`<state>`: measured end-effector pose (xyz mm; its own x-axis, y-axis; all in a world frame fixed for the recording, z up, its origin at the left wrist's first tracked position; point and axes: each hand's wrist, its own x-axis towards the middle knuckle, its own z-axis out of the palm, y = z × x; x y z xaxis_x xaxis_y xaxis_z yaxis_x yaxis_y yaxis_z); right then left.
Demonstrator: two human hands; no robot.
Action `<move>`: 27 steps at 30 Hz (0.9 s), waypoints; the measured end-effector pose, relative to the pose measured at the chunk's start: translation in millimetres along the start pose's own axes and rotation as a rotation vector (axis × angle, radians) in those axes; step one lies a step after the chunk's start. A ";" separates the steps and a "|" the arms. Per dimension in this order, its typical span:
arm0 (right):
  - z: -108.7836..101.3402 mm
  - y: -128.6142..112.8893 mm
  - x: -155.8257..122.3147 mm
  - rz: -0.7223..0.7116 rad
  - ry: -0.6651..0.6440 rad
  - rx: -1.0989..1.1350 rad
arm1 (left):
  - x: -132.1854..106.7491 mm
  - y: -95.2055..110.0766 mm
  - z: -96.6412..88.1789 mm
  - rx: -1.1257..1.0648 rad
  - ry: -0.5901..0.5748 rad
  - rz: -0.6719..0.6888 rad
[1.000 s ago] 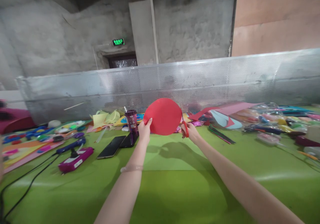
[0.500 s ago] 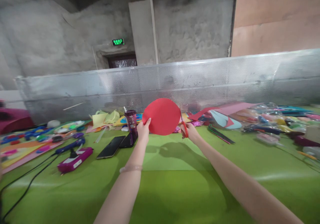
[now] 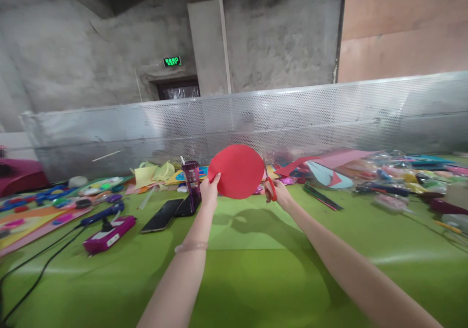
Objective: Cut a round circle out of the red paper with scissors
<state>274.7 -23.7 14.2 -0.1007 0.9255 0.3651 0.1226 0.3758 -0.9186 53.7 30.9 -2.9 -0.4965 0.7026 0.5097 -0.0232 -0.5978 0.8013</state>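
A round piece of red paper (image 3: 237,171) is held up above the table, its left edge pinched in my left hand (image 3: 209,191) with the thumb on the near face. My right hand (image 3: 280,193) grips a pair of scissors (image 3: 271,184) by the red handles. The blades point upward beside the paper's right edge; whether they touch it I cannot tell. Below the hands lies a light green sheet (image 3: 248,238), with the shadows of hands and paper falling across it.
Left of my arms are a dark phone (image 3: 163,216), a purple cup with a straw (image 3: 192,177) and a purple power strip (image 3: 109,234) with cables. Coloured paper scraps (image 3: 153,172) and packaged craft bits (image 3: 405,174) line the back. A perforated metal panel (image 3: 278,118) stands behind.
The scissors have shifted very slightly to the right of the paper's edge, and the blades look a little wider apart. My left hand and the red paper stay almost in place.
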 end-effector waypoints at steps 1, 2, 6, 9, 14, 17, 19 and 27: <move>-0.1 0.0 0.0 -0.001 -0.003 -0.005 | -0.3 0.4 0.0 0.000 -0.003 -0.006; -0.1 0.0 0.1 -0.001 -0.003 -0.010 | -0.4 0.6 0.0 -0.001 -0.005 -0.013; -0.3 0.2 0.2 0.007 0.002 -0.030 | -0.4 0.3 0.1 -0.012 -0.019 -0.020; -0.6 -0.6 -0.5 0.005 0.010 -0.038 | 0.2 -0.6 0.2 -0.007 -0.030 -0.010; -1.4 -2.6 -2.8 0.004 0.019 -0.037 | 1.2 -2.6 0.0 0.003 -0.025 -0.003; -2.4 -3.0 -3.2 -0.008 0.018 -0.055 | 1.7 -3.1 -0.2 0.017 -0.012 -0.008; -3.1 -2.7 -2.8 -0.014 0.013 -0.068 | 1.7 -2.6 -0.2 0.023 0.002 -0.003; -4.4 -2.4 -0.7 -0.014 0.038 -0.107 | -1.1 4.1 -0.5 0.022 0.015 0.005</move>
<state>278.9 -25.0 16.8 -0.0663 0.9206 0.3848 0.2259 0.3895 -0.8929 53.7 27.4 -0.2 -0.5096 0.6936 0.5091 -0.0021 -0.5927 0.8054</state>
